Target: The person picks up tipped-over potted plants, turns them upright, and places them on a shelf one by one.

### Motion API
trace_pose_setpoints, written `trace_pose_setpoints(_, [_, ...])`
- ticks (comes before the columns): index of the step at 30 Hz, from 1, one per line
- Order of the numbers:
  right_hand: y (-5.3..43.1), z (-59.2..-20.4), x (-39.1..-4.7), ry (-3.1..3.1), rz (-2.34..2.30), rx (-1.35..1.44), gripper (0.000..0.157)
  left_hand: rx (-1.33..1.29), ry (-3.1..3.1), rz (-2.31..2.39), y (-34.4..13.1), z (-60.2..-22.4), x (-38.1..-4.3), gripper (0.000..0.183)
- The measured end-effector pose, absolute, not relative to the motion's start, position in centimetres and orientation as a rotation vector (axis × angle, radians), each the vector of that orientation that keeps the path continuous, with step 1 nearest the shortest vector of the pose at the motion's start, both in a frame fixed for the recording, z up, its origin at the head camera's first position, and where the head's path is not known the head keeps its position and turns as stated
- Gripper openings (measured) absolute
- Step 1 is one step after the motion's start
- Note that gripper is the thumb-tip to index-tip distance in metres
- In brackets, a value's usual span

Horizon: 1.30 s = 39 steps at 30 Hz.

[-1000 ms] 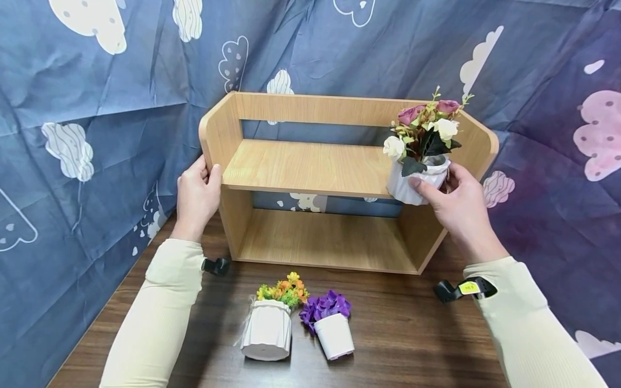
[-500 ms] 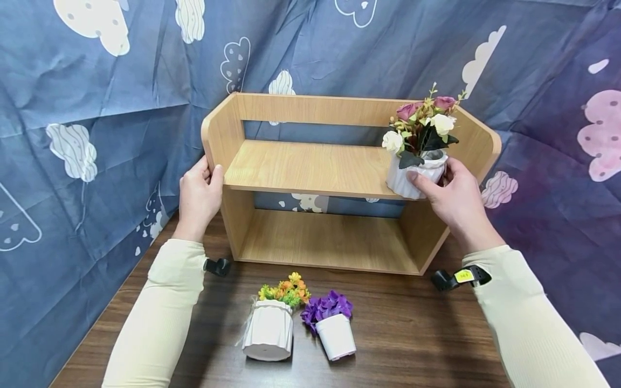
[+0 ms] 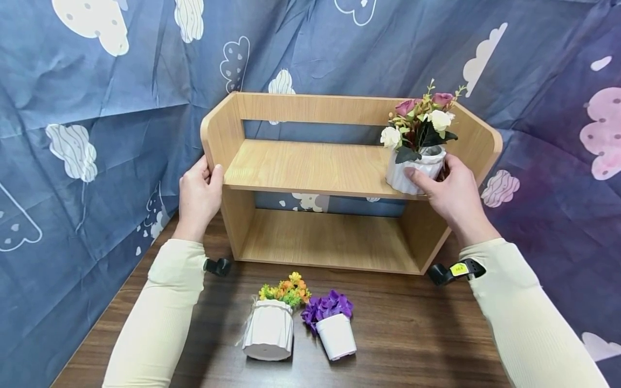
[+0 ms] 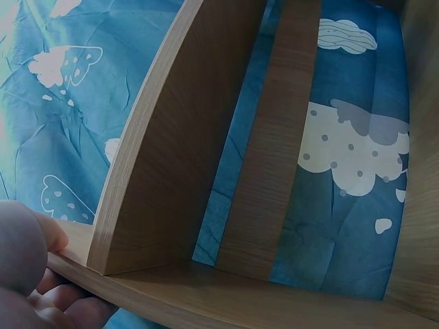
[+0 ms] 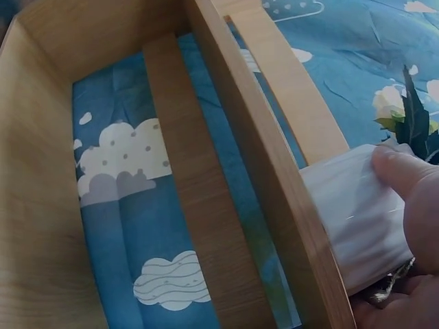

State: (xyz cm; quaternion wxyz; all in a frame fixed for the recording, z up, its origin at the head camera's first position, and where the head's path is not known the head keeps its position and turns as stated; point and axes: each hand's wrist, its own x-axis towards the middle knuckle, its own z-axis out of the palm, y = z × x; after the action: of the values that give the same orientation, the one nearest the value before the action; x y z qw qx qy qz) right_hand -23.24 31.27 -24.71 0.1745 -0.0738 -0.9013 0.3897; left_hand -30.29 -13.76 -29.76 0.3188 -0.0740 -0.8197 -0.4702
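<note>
My right hand (image 3: pixel 456 196) grips a white ribbed flower pot (image 3: pixel 407 175) holding pink and white roses (image 3: pixel 424 121). The pot stands at the right end of the upper board of a wooden shelf (image 3: pixel 310 164), close to the side panel. In the right wrist view the thumb lies on the pot's wall (image 5: pixel 357 212), and a bit of twine shows below it. At the shelf's left side panel (image 3: pixel 220 134), my left hand (image 3: pixel 199 196) holds the edge between thumb and fingers. The left wrist view shows the thumb inside the panel and fingers outside; some fingers are hidden.
On the dark wooden table (image 3: pixel 388 323) before the shelf lie a white pot with yellow and orange flowers (image 3: pixel 268 330) and a smaller white pot with purple flowers (image 3: pixel 336 335). A blue cloud-patterned cloth (image 3: pixel 121 108) hangs behind and beside the shelf.
My right hand has moved the rose pot slightly back and left, further onto the upper board. The left hand keeps its hold on the shelf's side.
</note>
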Motion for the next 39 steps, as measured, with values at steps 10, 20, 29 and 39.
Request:
trace_pose_setpoints(10, [30.9, -25.1, -21.7, -2.467, 1.08, -0.15, 0.092, -0.188, -2.154, -1.243, -13.7, -29.7, -30.1, 0.037])
trace_pose_setpoints(20, [30.9, -26.1, -17.0, -2.298, 0.971, -0.14, 0.054, -0.185, -2.159, -1.24, -13.7, -29.9, -30.1, 0.036])
trace_pose_setpoints(29, [30.4, -28.2, -14.1, -2.336, 0.918, 0.03, 0.036, -0.191, -2.157, -1.23, -13.7, -29.6, -30.4, 0.037])
trace_pose_setpoints(39, [29.6, -30.5, -12.4, -2.441, 0.948, 0.115, 0.039, -0.187, -2.165, -1.24, -13.8, -29.8, -30.3, 0.036])
